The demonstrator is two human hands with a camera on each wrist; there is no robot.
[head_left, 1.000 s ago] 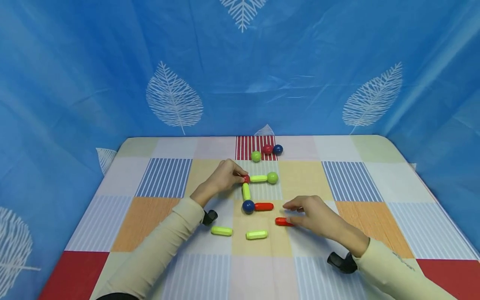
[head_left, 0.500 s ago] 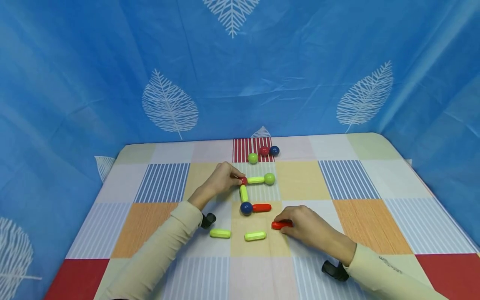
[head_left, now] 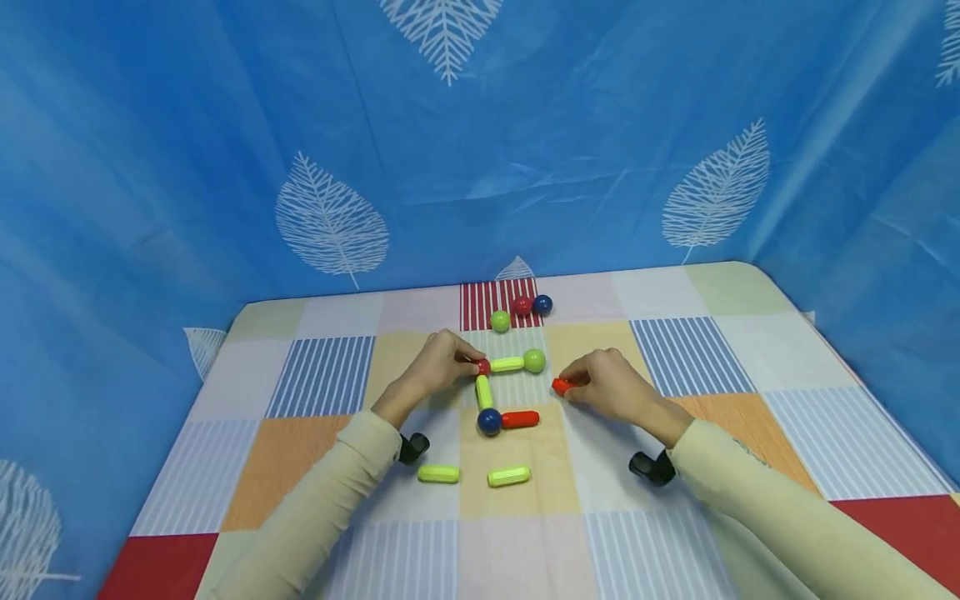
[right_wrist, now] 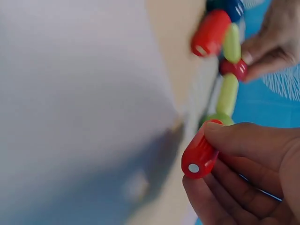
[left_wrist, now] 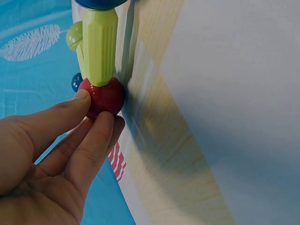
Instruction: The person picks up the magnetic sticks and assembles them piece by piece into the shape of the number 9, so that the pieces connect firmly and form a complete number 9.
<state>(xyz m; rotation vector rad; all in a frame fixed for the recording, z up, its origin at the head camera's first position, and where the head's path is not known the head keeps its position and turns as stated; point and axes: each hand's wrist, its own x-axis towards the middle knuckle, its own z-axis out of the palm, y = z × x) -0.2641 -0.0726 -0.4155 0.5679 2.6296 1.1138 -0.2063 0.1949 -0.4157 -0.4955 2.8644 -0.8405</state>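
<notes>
My left hand [head_left: 438, 367] pinches a red ball [left_wrist: 104, 97] between thumb and fingers. From that ball one yellow-green rod [head_left: 507, 364] runs right to a green ball [head_left: 534, 360]. A second yellow-green rod [left_wrist: 99, 47] runs toward me to a blue ball [head_left: 489, 422], with a red rod [head_left: 521, 419] joined on its right. My right hand [head_left: 611, 387] pinches a loose red rod [right_wrist: 200, 152] above the cloth, right of the green ball and apart from it. A pale round spot marks the end of this rod in the right wrist view.
Two loose yellow-green rods, a left one [head_left: 438, 474] and a right one [head_left: 509, 476], lie nearer me. At the back sit a green ball [head_left: 500, 321], a red ball [head_left: 522, 306] and a blue ball [head_left: 543, 304]. A blue curtain [head_left: 570, 150] hangs behind the patchwork tablecloth [head_left: 525, 550].
My right hand has taken hold of the loose red rod, lifted it and carried it away from me toward the green ball. My left hand keeps its grip on the red ball.
</notes>
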